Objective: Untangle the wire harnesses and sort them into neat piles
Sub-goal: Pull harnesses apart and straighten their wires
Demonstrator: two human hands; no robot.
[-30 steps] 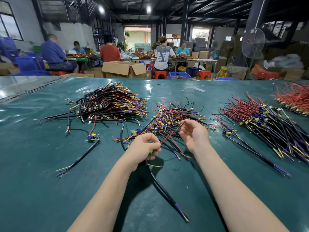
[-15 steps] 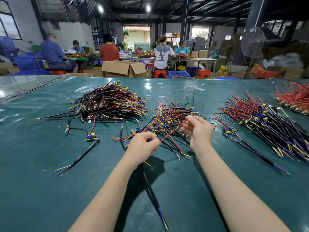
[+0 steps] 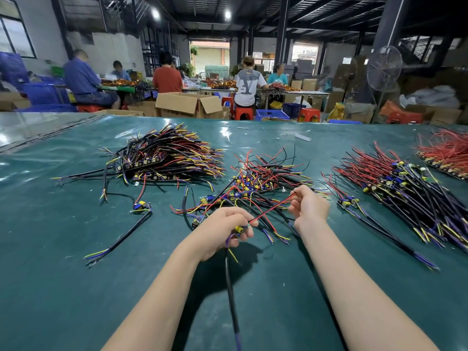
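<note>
Observer: Since 1.0 s ago, black cable tail under left hand (image 3: 222, 230) swings from trailing rightward to pointing almost straight at the bottom edge. Both hands barely shift.

Checker: Left grip?

Observer: Forearm enters from lower left. Fingers curl round held harness (image 3: 231, 287) at its yellow component. Black cable drops from the fist; its lower end is blurred.

Checker: Right side?

Observer: Right hand (image 3: 310, 209) sits further back, forearm entering from lower right. Thumb and fingers pinch the far end of a red wire (image 3: 272, 208). Wire runs taut between the two hands.

Checker: Surface, left to right?

Observer: Green mat (image 3: 76, 287) with glare patches. Left pile (image 3: 164, 158), mostly black leads with yellow and purple tips. Loose harness (image 3: 119, 239) lies alone in front of it. Middle pile (image 3: 266, 173), tangled, just behind the hands. Right pile (image 3: 405, 193), red leads fanned to the back. Red pile (image 3: 445, 153) at the far right edge.

Checker: Room?

Observer: Persons (image 3: 81, 79) seated at far tables, open cardboard box (image 3: 187, 103), red stools (image 3: 243, 113), standing fan (image 3: 383, 68) at right.
</note>
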